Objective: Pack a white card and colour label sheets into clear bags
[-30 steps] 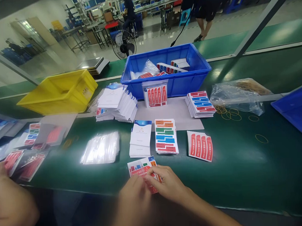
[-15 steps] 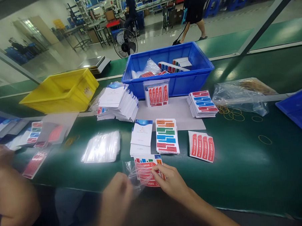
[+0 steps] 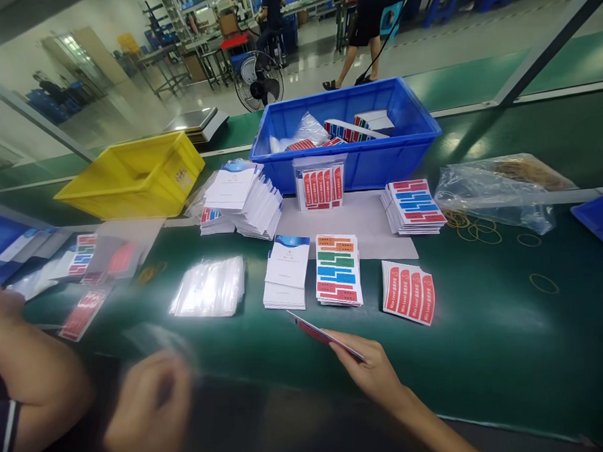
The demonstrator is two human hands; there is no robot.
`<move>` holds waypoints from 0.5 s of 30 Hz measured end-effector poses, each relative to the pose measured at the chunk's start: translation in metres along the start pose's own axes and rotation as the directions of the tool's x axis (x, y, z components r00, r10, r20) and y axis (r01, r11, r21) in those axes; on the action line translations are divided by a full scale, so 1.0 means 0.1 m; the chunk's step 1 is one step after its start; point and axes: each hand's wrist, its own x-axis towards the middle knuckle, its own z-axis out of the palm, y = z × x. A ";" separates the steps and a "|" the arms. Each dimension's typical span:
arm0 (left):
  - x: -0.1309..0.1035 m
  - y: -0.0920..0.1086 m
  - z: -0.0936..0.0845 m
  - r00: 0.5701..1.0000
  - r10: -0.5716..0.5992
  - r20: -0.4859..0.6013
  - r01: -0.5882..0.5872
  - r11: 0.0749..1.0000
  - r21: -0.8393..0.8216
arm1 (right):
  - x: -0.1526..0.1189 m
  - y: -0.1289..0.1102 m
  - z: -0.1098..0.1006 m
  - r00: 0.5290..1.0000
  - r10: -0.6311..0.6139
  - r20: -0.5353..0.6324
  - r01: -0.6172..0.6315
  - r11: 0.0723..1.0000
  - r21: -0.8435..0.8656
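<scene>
My right hand (image 3: 370,366) pinches a thin set of label sheets (image 3: 316,330), tilted nearly edge-on above the table's front. To the left, my left hand (image 3: 152,402) is smeared by motion, its fingers closed on a clear plastic bag (image 3: 159,340) that is blurred as well. Beyond the hands lie a stack of white booklets (image 3: 286,270), a stack of multicoloured label sheets (image 3: 338,270) and a stack of red label sheets (image 3: 408,291). A pile of clear bags (image 3: 209,288) rests left of the booklets.
Behind stand a blue bin (image 3: 349,164), a yellow bin (image 3: 134,183), more booklets (image 3: 237,189) and more label sheets (image 3: 415,206). Rubber bands (image 3: 474,228) and a plastic bag (image 3: 500,191) lie at right. At the left edge is another person's arm (image 3: 33,371).
My left hand has moved left and away from the label sheets, taking the clear bag with it. My right hand has lifted and tilted the sheets from face-up to nearly edge-on.
</scene>
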 end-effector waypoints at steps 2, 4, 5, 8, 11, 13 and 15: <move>-0.11 0.18 0.28 0.984 0.069 0.166 -0.070 0.998 -0.002 | 0.00 -0.02 -0.01 0.999 0.051 -0.014 -0.051 0.997 0.053; -0.23 0.32 0.56 0.947 0.077 0.313 -0.080 0.997 -0.003 | -0.02 -0.07 -0.04 0.994 0.101 -0.034 -0.097 0.991 0.093; -0.29 0.37 0.68 0.929 0.074 0.364 -0.081 0.997 0.005 | -0.04 -0.10 -0.06 0.990 0.131 -0.042 -0.126 0.986 0.113; -0.43 0.49 0.94 0.885 0.058 0.463 -0.053 0.998 -0.024 | -0.09 -0.21 -0.12 0.959 0.280 -0.048 -0.262 0.938 0.228; -0.51 0.61 1.04 0.865 0.049 0.500 0.022 0.991 -0.135 | -0.13 -0.33 -0.13 0.892 0.451 -0.014 -0.411 0.825 0.387; -0.53 0.70 1.05 0.859 0.051 0.510 0.060 0.978 -0.199 | -0.14 -0.39 -0.11 0.857 0.515 0.017 -0.467 0.762 0.448; -0.55 0.77 1.06 0.855 0.053 0.517 0.084 0.967 -0.239 | -0.13 -0.42 -0.07 0.842 0.535 0.062 -0.500 0.734 0.458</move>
